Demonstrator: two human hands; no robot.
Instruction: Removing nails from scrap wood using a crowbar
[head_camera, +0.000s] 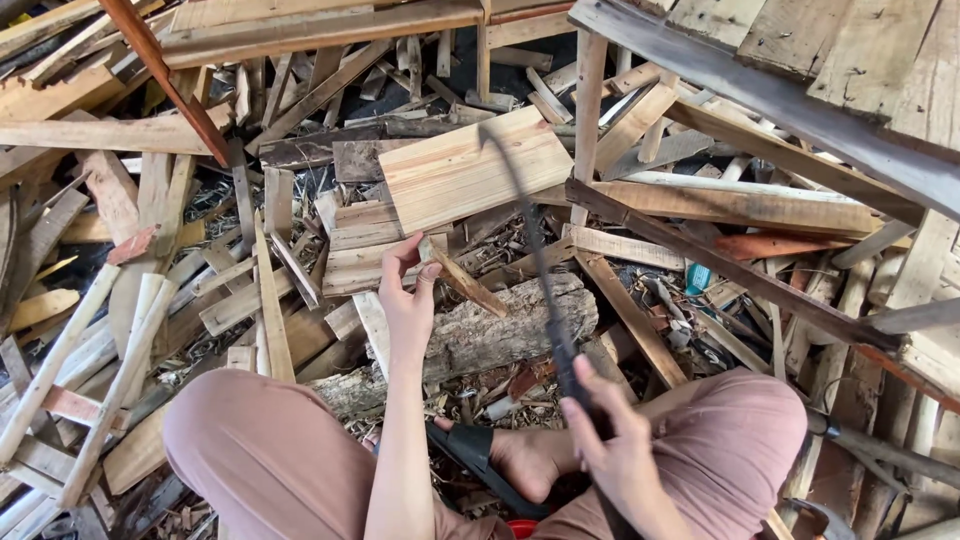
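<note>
My left hand (405, 292) pinches the near end of a short, thin piece of wood (466, 283) that rests on top of a rough grey log (510, 328) lying across in front of me. My right hand (612, 430) is closed on the handle of a long, dark, slightly curved blade (535, 250), raised so its tip reaches up over a pale planed board (470, 170). The blade is above and to the right of the stick, not touching it. My knees in pink trousers frame the log, and my foot in a black sandal (478, 450) sits between them.
Heaps of scrap planks, slats and split sticks (150, 300) surround me on all sides. Long weathered boards (760, 90) and a dark beam (720, 265) lean overhead at the right. A red-brown pole (170, 85) slants at the upper left.
</note>
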